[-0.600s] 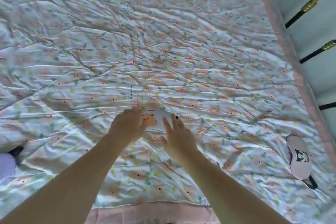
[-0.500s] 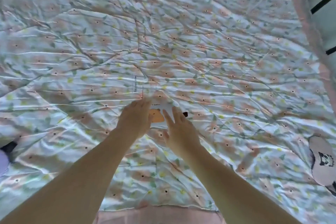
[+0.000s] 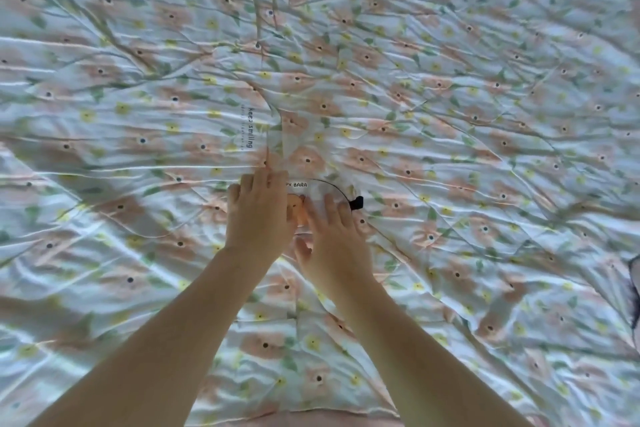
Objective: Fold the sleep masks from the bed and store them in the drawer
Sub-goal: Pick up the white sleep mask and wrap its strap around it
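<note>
A white sleep mask (image 3: 313,188) with an orange animal print and the letters "PY BARA" lies on the floral quilt (image 3: 450,114), mid-frame. My left hand (image 3: 258,215) lies palm-down over the mask's left part and hides it. The fingers of my right hand (image 3: 332,239) press on its right part, with the thumb spread toward me. Between the two hands the orange print (image 3: 295,211) shows, slightly bunched. The mask's black strap end (image 3: 356,203) sticks out just right of my right fingertips. A second mask (image 3: 636,291) is cut off at the right edge.
The wrinkled quilt fills nearly the whole view and carries the printed words "keep smiling" (image 3: 251,128) just beyond my left hand. Its pink border (image 3: 311,419) runs along the near edge. No drawer is in sight.
The view has dropped closer to the bed, pushing the second mask to the right edge. Both hands have closed in over the capybara mask, and less of it shows.
</note>
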